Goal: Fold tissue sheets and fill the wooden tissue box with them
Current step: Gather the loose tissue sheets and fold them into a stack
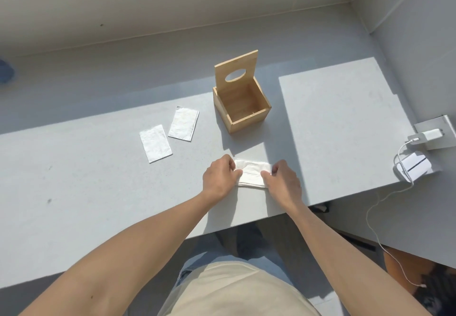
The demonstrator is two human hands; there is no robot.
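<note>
A tissue sheet (251, 173) is pinched at its ends by the left hand (219, 176) and right hand (283, 178) in mid-fold, so creasing and placement in the empty wooden tissue box (243, 104) are judged next.

I see bare surface (74, 192) between my hands and the wooden tissue box (240, 108), so the way to its open top is clear from the near side. The raised lid (235, 71) blocks its far side. Two folded tissues (170, 134) lie well left of the box. At the right edge, a charger (429, 138) and cable (375, 207) crowd the corner.
</note>
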